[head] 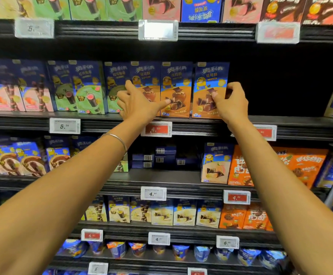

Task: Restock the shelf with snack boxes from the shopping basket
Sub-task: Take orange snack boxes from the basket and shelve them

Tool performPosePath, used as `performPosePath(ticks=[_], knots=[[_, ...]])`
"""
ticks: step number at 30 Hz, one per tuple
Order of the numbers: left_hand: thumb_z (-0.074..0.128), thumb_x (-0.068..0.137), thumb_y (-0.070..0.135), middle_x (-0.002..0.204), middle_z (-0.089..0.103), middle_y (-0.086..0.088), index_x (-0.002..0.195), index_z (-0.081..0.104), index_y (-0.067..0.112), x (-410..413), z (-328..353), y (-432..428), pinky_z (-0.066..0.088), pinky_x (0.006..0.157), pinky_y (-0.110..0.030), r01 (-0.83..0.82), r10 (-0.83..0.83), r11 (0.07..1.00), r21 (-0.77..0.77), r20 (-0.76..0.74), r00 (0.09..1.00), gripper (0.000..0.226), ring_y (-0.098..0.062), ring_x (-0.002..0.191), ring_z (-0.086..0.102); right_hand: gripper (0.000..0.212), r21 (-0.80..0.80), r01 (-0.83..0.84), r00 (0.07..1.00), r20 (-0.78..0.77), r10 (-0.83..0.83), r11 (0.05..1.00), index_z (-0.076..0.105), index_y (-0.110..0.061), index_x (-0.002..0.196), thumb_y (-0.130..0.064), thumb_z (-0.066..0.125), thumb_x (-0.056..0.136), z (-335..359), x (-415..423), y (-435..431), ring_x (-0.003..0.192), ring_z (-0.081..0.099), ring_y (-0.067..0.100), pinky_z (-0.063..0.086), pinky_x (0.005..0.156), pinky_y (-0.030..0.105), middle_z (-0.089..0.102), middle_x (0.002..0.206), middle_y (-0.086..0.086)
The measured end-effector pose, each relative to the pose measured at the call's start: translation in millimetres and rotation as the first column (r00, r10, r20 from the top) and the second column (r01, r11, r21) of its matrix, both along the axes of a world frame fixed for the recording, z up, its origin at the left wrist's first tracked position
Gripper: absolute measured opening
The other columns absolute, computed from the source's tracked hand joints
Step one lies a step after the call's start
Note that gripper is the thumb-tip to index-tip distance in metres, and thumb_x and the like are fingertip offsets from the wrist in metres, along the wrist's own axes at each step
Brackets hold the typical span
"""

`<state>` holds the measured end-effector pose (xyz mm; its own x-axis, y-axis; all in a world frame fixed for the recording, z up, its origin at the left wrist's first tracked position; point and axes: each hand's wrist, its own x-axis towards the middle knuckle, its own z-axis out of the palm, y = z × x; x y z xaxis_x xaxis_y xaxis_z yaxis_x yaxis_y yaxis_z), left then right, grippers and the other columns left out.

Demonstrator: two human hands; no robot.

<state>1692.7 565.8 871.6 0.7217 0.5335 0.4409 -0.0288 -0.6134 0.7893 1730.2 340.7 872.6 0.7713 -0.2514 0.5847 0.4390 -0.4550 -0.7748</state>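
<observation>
Both forearms reach up from the bottom of the view, the left one wearing a thin bangle (120, 140), toward the second shelf (211, 124) from the top. The left hand (137, 104) lies spread and flat, fingers apart, against the faces of the brown snack boxes (176, 90), gripping nothing; it looks like a bracing press to keep the row upright and flush. The right hand (231, 103) is pinched on the right edge of the end box (209, 90), thumb on the front and fingers curled around the side, probably to slide it square against its neighbour. That end box stands upright at the shelf front, touching the row, with dark empty shelf to its right, so there is room for more. The shopping basket is out of view. Farther left on the same shelf stand green boxes (88, 88) and pink boxes (12, 90). One shelf down, a gap in the middle holds blue boxes (161, 157) lying flat, barcodes outward, set well back.
</observation>
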Motion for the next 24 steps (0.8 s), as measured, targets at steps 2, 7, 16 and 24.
performPosePath(ticks=[2, 7, 16, 24], knots=[[0.092, 0.066, 0.062, 0.16, 0.023, -0.021, 0.164, 0.008, 0.015, 2.2, -1.0, -1.0, 0.036, 0.115, -0.053, -0.014, 0.013, 1.0, 0.003, 0.011, 1.0, 0.137, -0.04, 0.149, 0.024, 0.043, 0.013, -0.013, 1.0, -0.004, 0.013, 1.0, 0.05, -0.016, 0.13, -0.038, 0.066, 0.097, -0.2, 2.0, 0.4, 0.107, 0.066, 0.017, 0.058, 0.083, 0.033, 0.066, 0.125, 0.004], [0.095, 0.065, 0.057, 0.154, 0.029, -0.023, 0.158, 0.016, 0.016, 6.2, -1.6, -2.0, 0.041, 0.111, -0.051, -0.03, 0.03, 0.999, 0.011, 0.014, 0.999, 0.129, -0.043, 0.143, 0.032, 0.04, 0.009, -0.041, 0.999, -0.034, 0.041, 0.999, 0.047, -0.013, 0.131, -0.036, 0.061, 0.101, 0.2, 7.1, 4.7, 0.102, 0.065, 0.015, 0.045, 0.06, 0.016, 0.065, 0.125, 0.006], [0.095, 0.066, 0.057, 0.153, 0.031, -0.024, 0.159, 0.013, 0.016, 8.9, -2.0, -1.5, 0.044, 0.109, -0.053, -0.068, 0.068, 0.997, 0.04, 0.002, 0.998, 0.131, -0.042, 0.144, 0.033, 0.038, -0.074, 0.011, 0.998, -0.063, -0.015, 0.997, 0.048, -0.009, 0.133, -0.033, 0.054, 0.105, -0.1, 9.0, 11.9, 0.115, 0.063, 0.026, 0.055, 0.087, 0.036, 0.059, 0.133, 0.012], [0.095, 0.065, 0.057, 0.154, 0.031, -0.023, 0.158, 0.016, 0.017, 9.6, -5.0, -1.5, 0.044, 0.107, -0.051, -0.085, 0.085, 0.994, 0.069, 0.01, 0.996, 0.128, -0.042, 0.144, 0.034, 0.036, -0.067, 0.018, 0.997, -0.076, -0.023, 0.998, 0.048, -0.01, 0.134, -0.031, 0.052, 0.106, -1.1, 8.9, 15.1, 0.114, 0.063, 0.025, 0.05, 0.076, 0.028, 0.058, 0.133, 0.013]])
